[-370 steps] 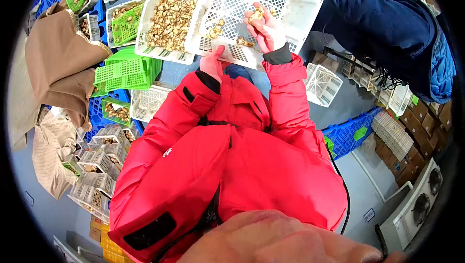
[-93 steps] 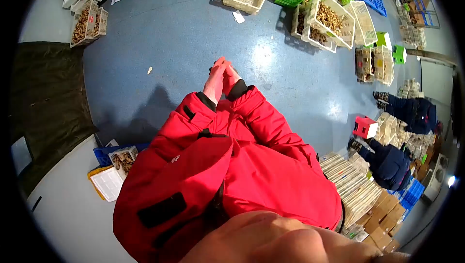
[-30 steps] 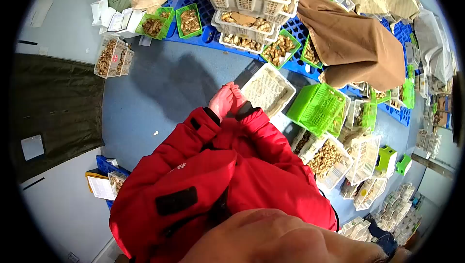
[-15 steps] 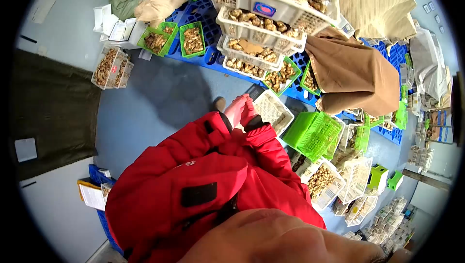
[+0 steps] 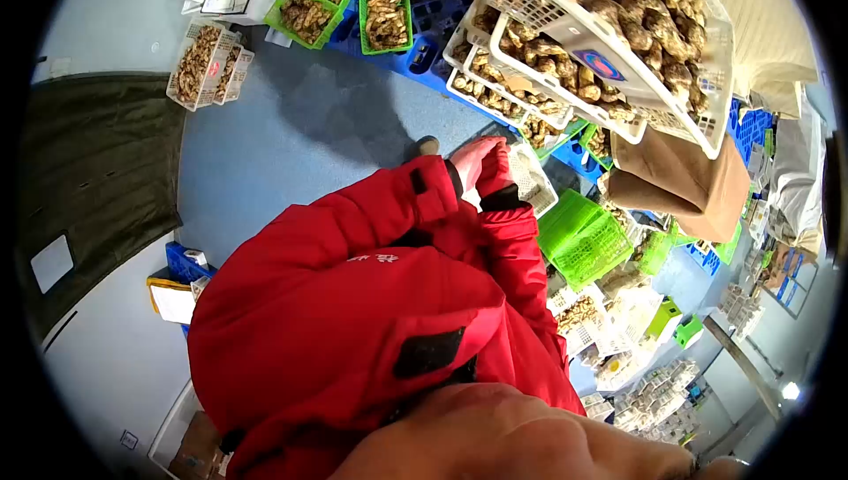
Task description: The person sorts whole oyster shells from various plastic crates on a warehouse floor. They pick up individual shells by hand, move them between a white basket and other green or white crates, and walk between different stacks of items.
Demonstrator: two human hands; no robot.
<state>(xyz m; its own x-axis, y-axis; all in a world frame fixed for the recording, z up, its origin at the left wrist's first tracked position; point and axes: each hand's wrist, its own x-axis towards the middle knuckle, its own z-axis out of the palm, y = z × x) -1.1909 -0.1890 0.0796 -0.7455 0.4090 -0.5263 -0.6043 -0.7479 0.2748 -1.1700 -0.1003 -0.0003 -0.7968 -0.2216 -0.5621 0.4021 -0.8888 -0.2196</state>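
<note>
Over a blue floor [image 5: 265,149], I saw the left hand [image 5: 472,162] and right hand [image 5: 495,169] together; from them, a white crate [image 5: 535,181] lay near three o'clock, green baskets [image 5: 583,240] at four.

- Floor [image 5: 265,171]: smooth, blue; a broad dark shadow [image 5: 344,96] across its upper part.
- Wall, upper left [image 5: 115,30]: pale grey-blue, plain.
- Wall, lower left [image 5: 106,374]: whitish; one small framed sign [image 5: 129,438] low down.
- Curtain [image 5: 106,162]: dark olive, creased, between the two; bears a pale four-sided panel [image 5: 51,264], window or patch not distinguishable.
- Pallet [image 5: 433,3]: blue, latticed, along the floor's far edge.
- Cloths: one brown [image 5: 676,166], one beige and striped [image 5: 764,30], draped at right.
- Pole [image 5: 742,367]: grey-brown, slanting, lower right.
- Lamp [image 5: 791,390]: single bright white point, right edge.
</note>
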